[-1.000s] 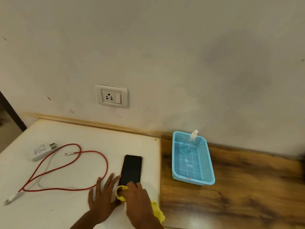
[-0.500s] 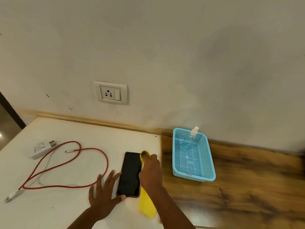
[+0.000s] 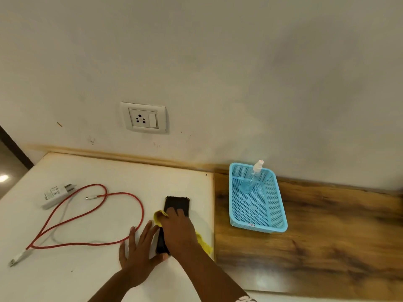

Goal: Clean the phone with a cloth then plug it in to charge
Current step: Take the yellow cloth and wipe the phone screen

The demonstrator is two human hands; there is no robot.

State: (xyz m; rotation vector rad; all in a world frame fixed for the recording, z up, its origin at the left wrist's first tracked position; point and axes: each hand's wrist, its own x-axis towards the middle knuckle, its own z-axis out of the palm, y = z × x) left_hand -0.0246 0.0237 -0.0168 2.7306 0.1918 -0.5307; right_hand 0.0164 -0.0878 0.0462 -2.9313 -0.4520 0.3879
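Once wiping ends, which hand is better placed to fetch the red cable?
Likely the left hand: it lies open against the phone, nearest the red cable, holding nothing. The right hand holds the yellow cloth on the phone.

Our left hand lies flat, palm down, fingers straight and spread. Just beside it our right hand, palm down, bunches the yellow cloth under bent fingers. Both bare forearms reach in from the lower edge.
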